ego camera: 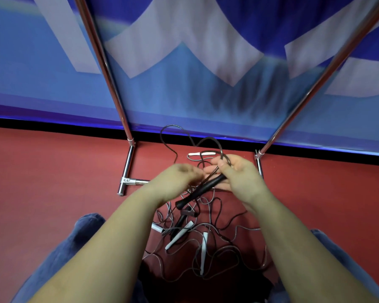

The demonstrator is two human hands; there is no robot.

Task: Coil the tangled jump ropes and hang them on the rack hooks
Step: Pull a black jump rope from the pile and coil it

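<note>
At frame centre, the right hand (239,176) grips a black rope handle (200,189); the blurred left hand (179,178) seems to pinch its cord (173,149). Coiling has begun; next, wind loops free of the floor tangle (197,243).

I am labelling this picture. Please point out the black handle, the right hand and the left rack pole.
black handle (198,192): head view, mid-shaft.
right hand (239,173): head view, palm.
left rack pole (105,68): head view, chrome shaft.

Gym: red floor (53,171), blue banner (184,62)

left hand (179,180): motion-blurred, grip unclear | rack (109,68): top and hooks cut off
</note>
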